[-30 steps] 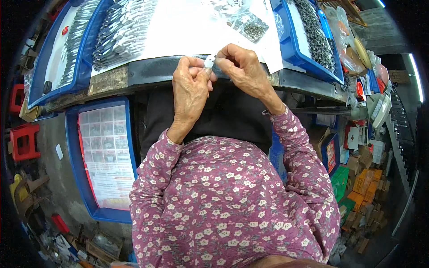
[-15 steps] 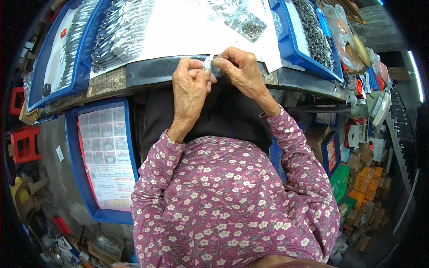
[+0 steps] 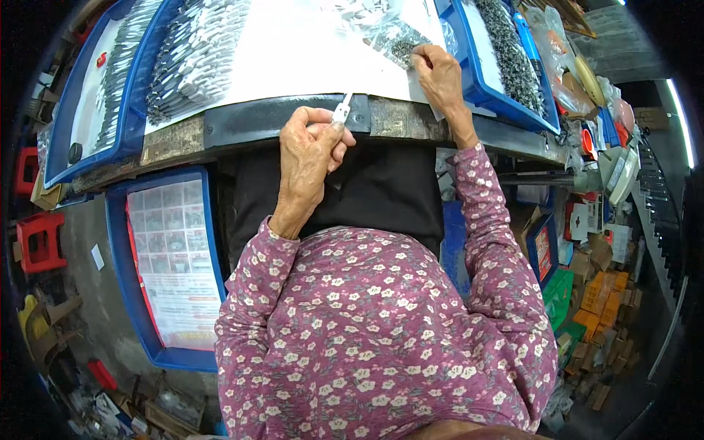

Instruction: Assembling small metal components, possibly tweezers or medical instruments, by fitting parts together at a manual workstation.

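My left hand [image 3: 312, 150] is closed at the table's front edge. Between its thumb and fingers it pinches a small white plastic piece [image 3: 341, 111] with a narrow end pointing away from me. Farther right and forward, my right hand [image 3: 441, 79] has its fingers bent together beside a clear plastic bag [image 3: 378, 37]. Small dark metal bits [image 3: 404, 50] lie on that bag, right by the fingertips. Whether anything is between the right fingers is hidden.
Many white slender parts [image 3: 209, 51] lie heaped at the left, next to a blue tray [image 3: 132, 95] of similar grey parts. At the right stands a blue tray [image 3: 475, 66] of small dark pieces. Another blue tray [image 3: 213, 249] with printed sheets is below the table.
My right hand has left the white plastic piece and moved right and forward to the metal bits. My left hand keeps the piece at nearly the same place, now more exposed.
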